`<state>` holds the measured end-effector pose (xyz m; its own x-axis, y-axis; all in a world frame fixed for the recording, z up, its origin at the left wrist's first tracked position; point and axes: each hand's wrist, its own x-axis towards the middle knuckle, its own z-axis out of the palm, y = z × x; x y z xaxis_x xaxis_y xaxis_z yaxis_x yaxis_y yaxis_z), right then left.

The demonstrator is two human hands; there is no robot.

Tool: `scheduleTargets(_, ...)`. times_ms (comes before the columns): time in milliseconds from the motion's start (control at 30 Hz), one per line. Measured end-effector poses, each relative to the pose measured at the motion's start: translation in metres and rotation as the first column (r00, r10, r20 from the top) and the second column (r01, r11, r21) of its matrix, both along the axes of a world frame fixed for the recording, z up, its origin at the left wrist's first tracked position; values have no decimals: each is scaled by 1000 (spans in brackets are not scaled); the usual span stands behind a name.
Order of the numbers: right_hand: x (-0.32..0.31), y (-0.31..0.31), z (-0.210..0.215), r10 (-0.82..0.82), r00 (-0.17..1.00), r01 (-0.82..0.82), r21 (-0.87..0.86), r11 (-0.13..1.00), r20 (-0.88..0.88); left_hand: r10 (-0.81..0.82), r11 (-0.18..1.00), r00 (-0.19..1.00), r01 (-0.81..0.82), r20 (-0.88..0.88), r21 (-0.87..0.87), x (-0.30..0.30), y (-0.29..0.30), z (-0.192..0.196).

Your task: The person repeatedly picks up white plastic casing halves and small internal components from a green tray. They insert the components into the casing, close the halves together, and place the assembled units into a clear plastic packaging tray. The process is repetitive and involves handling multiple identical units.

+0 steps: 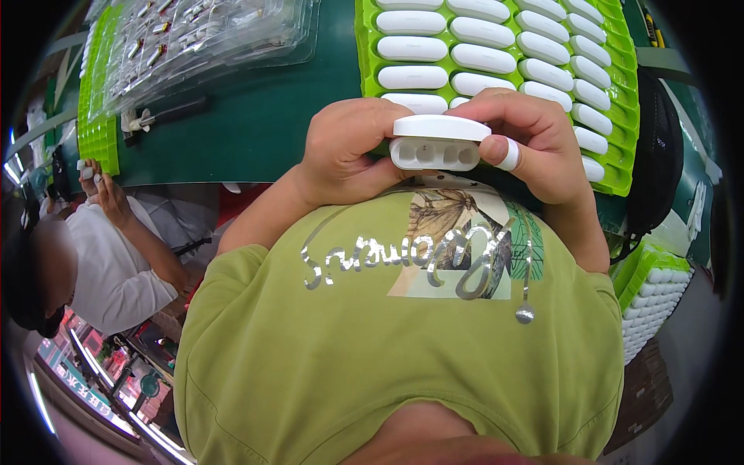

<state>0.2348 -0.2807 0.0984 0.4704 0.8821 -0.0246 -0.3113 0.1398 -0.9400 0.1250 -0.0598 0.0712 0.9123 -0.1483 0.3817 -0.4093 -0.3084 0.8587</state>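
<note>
Light is bright, lamp tubes (43, 403) glare, edges bend.

The head fisheye looks steeply down from above the wearer's shirt (403, 349), facing the left hand (349, 147) and right hand (542, 143) closely, table (248, 132) beyond.

Tbl (248, 116) R: case tray (622, 155), then bag (659, 147); far L: blister trays (271, 43); by nr edge: earbud case (442, 126) btwn L hand (345, 147) & R hand (542, 147).

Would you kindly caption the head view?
Left hand and right hand hold an open white case near a green tray.
</note>
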Motion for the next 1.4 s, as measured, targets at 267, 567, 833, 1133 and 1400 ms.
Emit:
scheduleTargets(267,1,0,-2,-6,999,6,-10,1000,35,-26,1000,1000,26,-9,5,2,-1,5)
scheduleTargets(567,4,1,3,-64,899,101,-61,993,433,-46,873,868,-206,-495,-442,-10,-10,15)
scheduleTargets(833,-14,16,3,-250,968,245,-164,955,-10,-73,861,835,-223,-545,-456,-8,-10,20)
scheduleTargets(1133,-7,2,17,-87,665,266,-126,956,742,-12,993,916,-36,-401,-113,0,-12,19)
scheduleTargets(1400,117,-55,36,-169,70,796,47,603,983,46,924,877,-220,-477,-314,-3,-24,19)
